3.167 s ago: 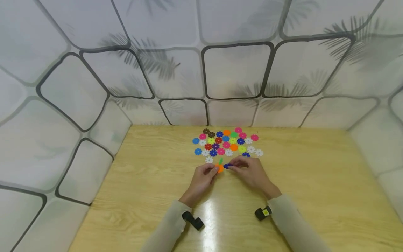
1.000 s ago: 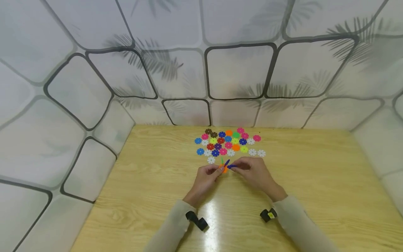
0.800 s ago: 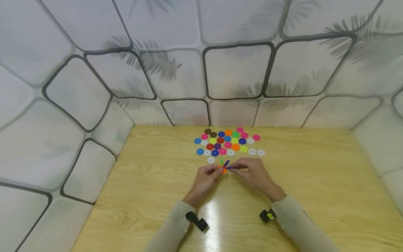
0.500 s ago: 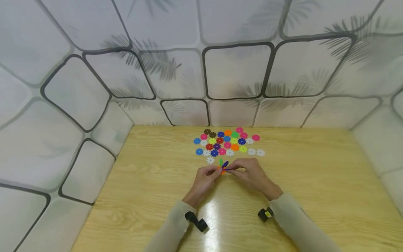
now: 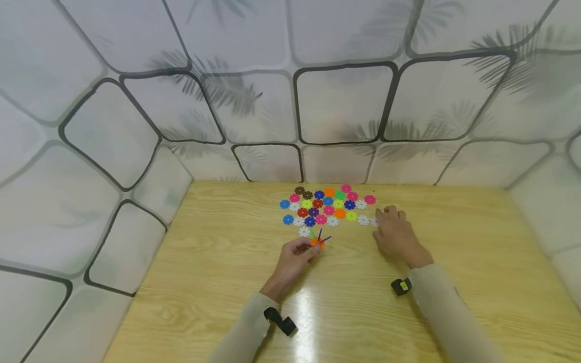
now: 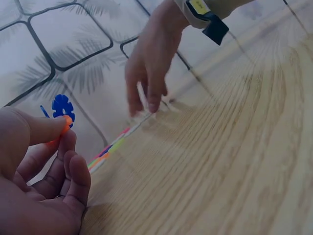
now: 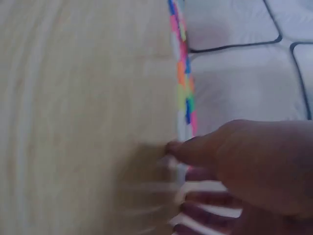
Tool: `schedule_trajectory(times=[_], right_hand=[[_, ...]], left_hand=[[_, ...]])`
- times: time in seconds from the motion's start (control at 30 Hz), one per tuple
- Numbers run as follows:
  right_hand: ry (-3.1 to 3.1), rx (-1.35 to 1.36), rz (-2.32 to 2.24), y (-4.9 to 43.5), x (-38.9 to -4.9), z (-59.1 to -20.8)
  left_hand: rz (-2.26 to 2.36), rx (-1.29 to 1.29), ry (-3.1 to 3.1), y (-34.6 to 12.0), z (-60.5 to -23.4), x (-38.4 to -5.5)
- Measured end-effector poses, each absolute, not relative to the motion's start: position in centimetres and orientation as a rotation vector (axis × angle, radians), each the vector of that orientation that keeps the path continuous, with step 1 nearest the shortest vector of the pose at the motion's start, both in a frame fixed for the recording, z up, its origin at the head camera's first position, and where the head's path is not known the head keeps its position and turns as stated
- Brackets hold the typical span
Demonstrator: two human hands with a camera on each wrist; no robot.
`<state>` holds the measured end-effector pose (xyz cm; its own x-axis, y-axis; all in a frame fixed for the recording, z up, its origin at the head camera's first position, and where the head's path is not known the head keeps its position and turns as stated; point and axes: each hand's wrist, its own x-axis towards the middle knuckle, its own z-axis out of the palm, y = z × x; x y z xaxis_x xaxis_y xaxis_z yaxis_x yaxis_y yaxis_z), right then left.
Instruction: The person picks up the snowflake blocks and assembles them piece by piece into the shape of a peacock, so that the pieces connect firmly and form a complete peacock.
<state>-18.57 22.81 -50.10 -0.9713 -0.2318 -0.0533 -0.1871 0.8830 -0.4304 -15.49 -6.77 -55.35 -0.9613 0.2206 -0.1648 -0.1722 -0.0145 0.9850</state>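
- A person's left hand [image 5: 290, 258] pinches an orange disc [image 5: 318, 244] between thumb and fingers, just above the table; a green disc [image 5: 312, 234] and two blue discs [image 6: 62, 110] jut from it.
- The right hand [image 5: 400, 237], fingers loosely parted, reaches down at a white disc [image 5: 373, 221]; blur hides whether they touch.
- Beyond, multicolored loose discs [image 5: 329, 210] lie flat on the wooden table [image 5: 204, 272].
- Behind stands a leaf-patterned wall [image 5: 345, 106].

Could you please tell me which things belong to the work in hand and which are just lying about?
In use: orange disc in the left hand, green disc and two blue discs attached; probably the white disc beside the right hand.
Lying about, perhaps spare: brown discs, red discs, purple disc.
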Motion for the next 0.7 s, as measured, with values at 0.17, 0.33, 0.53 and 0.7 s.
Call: schedule_trajectory(times=[0.17,0.33,0.53,0.7], right_hand=[[2.921,-0.23,-0.799,23.8,-18.1,-50.4],[2.835,-0.228,-1.046,23.9,-17.5,-51.3],[2.837,-0.272,-1.372,20.4,-15.3,-53.5],[2.886,-0.346,-1.599,17.0,-13.5,-54.2]], left_hand=[[2.079,0.024,1.984,-6.7,-55.5,-15.4],[2.118,-0.02,1.957,-6.4,-55.4,-15.4],[2.156,-0.045,1.938,-6.2,-55.4,-15.5],[2.186,-0.101,1.92,-5.5,-54.4,-15.3]])
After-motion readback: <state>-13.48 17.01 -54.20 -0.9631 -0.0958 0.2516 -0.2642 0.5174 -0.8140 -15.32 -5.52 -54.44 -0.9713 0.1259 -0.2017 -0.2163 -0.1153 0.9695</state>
